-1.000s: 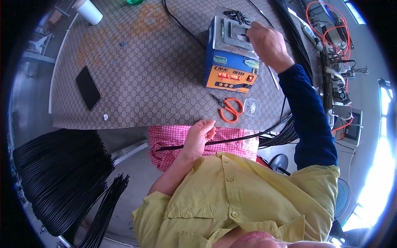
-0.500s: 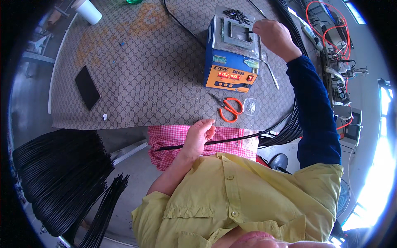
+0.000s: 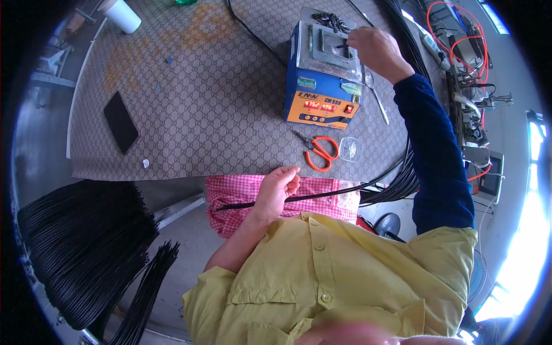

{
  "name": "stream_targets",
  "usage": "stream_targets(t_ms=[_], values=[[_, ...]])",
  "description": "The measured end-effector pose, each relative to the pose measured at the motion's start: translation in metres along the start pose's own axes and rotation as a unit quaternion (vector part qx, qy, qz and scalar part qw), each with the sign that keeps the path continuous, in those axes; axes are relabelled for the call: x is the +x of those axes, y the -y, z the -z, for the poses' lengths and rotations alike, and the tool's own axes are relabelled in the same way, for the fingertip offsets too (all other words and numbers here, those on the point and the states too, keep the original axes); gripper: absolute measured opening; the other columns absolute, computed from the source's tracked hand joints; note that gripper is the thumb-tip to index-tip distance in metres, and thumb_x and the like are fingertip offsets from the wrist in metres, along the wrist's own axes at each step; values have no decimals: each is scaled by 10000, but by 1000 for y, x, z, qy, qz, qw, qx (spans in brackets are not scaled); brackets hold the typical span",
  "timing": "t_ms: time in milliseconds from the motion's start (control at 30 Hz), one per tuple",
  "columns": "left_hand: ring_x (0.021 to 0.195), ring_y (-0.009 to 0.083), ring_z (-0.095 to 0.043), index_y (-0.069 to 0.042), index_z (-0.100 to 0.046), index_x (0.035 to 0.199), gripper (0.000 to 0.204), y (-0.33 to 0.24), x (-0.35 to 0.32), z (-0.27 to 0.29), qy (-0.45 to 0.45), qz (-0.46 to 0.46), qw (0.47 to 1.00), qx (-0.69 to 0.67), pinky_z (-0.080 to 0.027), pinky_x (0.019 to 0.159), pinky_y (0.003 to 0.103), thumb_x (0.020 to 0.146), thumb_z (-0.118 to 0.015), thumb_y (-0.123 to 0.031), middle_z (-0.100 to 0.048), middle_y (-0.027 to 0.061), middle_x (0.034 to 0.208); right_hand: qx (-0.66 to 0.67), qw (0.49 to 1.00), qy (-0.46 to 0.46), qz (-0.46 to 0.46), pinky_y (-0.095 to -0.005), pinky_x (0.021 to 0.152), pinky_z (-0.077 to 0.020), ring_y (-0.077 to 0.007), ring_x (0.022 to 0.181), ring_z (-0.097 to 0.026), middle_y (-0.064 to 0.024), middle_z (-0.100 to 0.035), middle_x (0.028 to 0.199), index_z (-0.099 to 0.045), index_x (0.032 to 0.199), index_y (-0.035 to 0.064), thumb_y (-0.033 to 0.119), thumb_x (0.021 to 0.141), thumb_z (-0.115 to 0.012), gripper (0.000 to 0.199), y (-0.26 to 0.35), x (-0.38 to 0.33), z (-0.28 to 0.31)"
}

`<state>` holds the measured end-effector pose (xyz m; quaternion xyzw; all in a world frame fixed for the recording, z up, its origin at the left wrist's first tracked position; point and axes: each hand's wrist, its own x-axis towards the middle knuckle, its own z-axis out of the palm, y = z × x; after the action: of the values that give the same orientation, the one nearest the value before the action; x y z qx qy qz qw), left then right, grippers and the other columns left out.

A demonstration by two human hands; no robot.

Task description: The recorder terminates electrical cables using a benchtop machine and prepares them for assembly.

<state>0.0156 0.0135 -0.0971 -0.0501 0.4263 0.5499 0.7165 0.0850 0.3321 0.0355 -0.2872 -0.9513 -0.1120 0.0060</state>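
Note:
My right hand, in a dark blue sleeve, reaches over a blue and orange solder pot with a lit red display. Its closed fingers pinch a thin black piece like a cable end, whose tip is over the square metal basin; whether it touches the surface I cannot tell. My left hand rests at the table's near edge, fingers curled; what they hold, if anything, is hidden. A long black cable passes under that hand across my lap. Orange-handled cutters lie beside a small clear dish.
Small black pieces heap at the pot's back rim. Right of it lies a slim metal spoon. Thick black cable bundles hang at the right edge, others lower left. A phone and white cup are on the left.
My right hand has shifted slightly left, carrying the black piece farther in over the basin. The left hand stays where it was.

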Motion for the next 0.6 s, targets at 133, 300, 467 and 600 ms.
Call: stream_targets(t_ms=[133, 300, 467, 600], values=[[633, 72, -485, -35, -551, 932, 154, 0, 1, 1, -2, 1, 1000, 1, -395, 623, 199, 851, -490, -150, -529, -11, 713, -2, 1000, -11, 13, -338, 658, -465, -252, 747, -571, -76, -591, 805, -608, 809, 62, 67, 738, -518, 115, -1, 0, -1], [632, 73, -484, -35, -548, 931, 154, 0, 0, -1, -1, -1, 1000, 4, -390, 617, 200, 851, -489, -154, -526, -12, 708, -29, 998, -22, 61, -316, 670, -477, -222, 751, -574, -47, -594, 816, -615, 805, 68, 48, 711, -535, 125, -5, 1, -5], [629, 73, -482, -35, -547, 927, 154, 0, 0, 0, -2, -4, 1000, 3, -387, 611, 201, 852, -489, -157, -526, -11, 708, -41, 998, -14, 42, -308, 673, -482, -207, 758, -578, -39, -598, 816, -624, 804, 71, 44, 709, -534, 134, -2, 0, -4], [630, 73, -477, -30, -543, 930, 158, -1, -1, -1, -6, -3, 1000, 5, -383, 610, 201, 855, -483, -155, -521, -10, 708, -1, 999, -46, 22, -349, 627, -480, -246, 725, -593, -85, -611, 753, -609, 730, 84, 149, 722, -517, 113, -1, -5, 2]])
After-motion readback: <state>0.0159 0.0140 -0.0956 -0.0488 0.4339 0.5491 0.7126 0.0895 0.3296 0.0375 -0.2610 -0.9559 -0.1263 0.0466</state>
